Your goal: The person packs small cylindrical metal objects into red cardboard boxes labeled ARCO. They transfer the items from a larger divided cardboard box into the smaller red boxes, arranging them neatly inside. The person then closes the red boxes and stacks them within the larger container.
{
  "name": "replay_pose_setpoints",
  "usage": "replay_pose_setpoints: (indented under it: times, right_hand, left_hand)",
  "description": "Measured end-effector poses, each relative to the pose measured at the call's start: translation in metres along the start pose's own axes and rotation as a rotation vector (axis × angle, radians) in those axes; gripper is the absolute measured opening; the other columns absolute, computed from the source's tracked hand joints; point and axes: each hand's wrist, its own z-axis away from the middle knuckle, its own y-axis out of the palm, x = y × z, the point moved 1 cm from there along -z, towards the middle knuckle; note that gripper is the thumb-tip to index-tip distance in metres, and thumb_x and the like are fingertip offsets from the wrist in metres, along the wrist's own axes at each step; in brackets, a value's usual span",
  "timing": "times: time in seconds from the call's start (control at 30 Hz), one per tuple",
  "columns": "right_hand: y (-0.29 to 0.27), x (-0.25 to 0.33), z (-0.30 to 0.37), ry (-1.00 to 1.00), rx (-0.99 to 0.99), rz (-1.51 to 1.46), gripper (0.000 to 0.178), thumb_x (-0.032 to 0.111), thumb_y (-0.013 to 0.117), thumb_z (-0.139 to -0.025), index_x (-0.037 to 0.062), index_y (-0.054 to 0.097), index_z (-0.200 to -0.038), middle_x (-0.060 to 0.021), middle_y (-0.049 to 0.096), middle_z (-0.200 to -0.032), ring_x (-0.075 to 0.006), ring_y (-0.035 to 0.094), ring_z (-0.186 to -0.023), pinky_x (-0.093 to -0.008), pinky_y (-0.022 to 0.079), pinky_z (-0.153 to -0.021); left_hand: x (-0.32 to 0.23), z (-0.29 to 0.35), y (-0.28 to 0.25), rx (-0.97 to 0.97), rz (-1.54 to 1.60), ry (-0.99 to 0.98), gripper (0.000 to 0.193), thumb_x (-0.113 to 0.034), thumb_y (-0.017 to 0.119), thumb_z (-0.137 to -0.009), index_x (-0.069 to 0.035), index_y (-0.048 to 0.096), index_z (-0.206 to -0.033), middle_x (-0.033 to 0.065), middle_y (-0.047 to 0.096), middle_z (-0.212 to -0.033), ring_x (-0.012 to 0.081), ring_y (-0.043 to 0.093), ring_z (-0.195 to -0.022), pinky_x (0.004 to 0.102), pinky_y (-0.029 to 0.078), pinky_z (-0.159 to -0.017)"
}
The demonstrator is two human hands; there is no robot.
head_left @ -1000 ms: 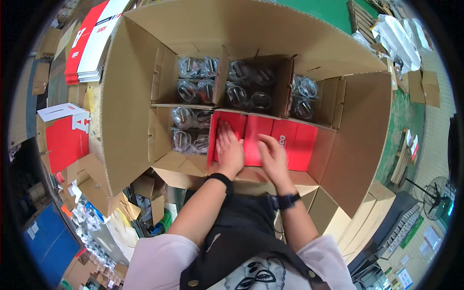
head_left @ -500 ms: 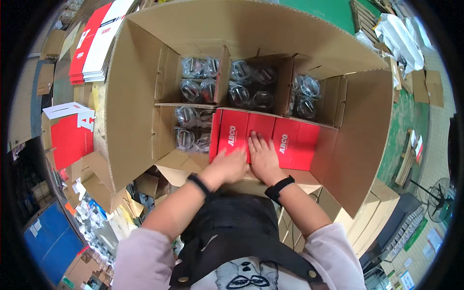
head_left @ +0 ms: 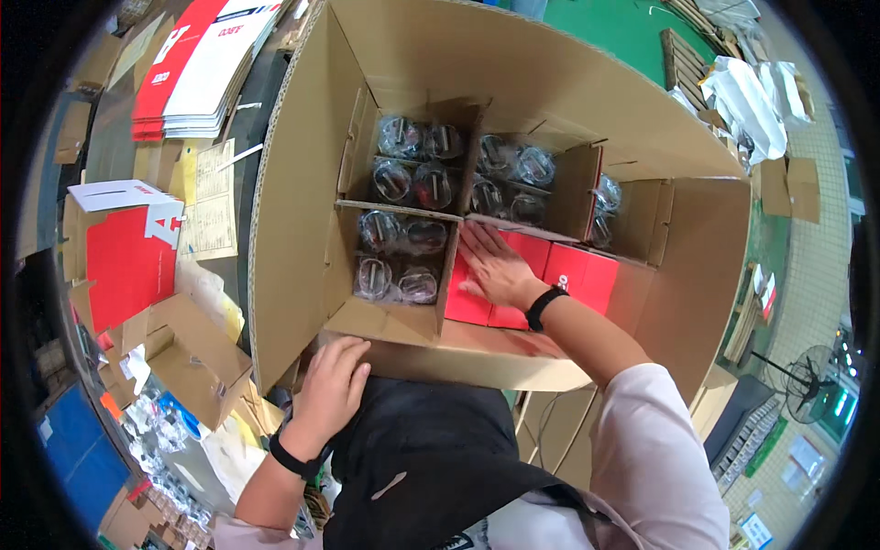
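- Red boxes line the near right of a carton, their row running lengthwise left to right.
- Right hand lies flat on them, fingers extended, gripping nothing.
- Left hand, fingers loosely bent, empty, rests at the carton's near edge.

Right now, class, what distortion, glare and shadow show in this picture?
Head view: the fisheye bows the far edge of the large carton, and the picture's corners go black; head view again: the plastic-wrapped items catch glints, though deep in the carton's shade.
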Motion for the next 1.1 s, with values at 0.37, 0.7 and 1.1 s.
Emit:
replay_pose_setpoints:
  times: [0.37,0.7,1.1]
  right_hand:
    - [0.042,-0.006,0.000,0.049,0.157,0.027,0.070,0.052,0.046,-0.089,0.0033,0.043,-0.138,-0.0138,0.032,-0.150,-0.0285,0.028,-0.138,-0.0426,0.015,-0.116]
    - [-0.106,0.136,-0.014,0.304,-0.323,-0.640,0.046,-0.004,0.059,-0.072,-0.0024,0.053,-0.117,-0.0180,0.059,-0.108,-0.0358,0.057,-0.103,-0.0470,0.046,-0.087]
    - [0.007,0.119,-0.089,0.531,0.340,-0.544,0.041,0.023,0.058,-0.083,-0.0018,0.049,-0.115,-0.0272,0.059,-0.111,-0.0439,0.057,-0.105,-0.0528,0.044,-0.091]
  left_hand:
    - [0.020,-0.039,0.018,0.034,-0.202,0.057,0.037,-0.022,0.068,-0.081,-0.009,0.059,-0.115,0.0115,0.056,-0.113,0.0299,0.048,-0.118,0.0485,0.032,-0.105]
    - [0.035,-0.101,0.049,-0.075,-0.291,-0.038,0.016,-0.022,0.061,-0.083,-0.007,0.057,-0.088,0.0089,0.058,-0.091,0.0279,0.053,-0.096,0.0431,0.038,-0.083]
    - [0.035,-0.056,0.064,0.039,-0.273,-0.018,0.052,-0.024,0.058,-0.087,0.000,0.048,-0.132,0.0197,0.042,-0.141,0.0355,0.037,-0.133,0.0483,0.033,-0.107]
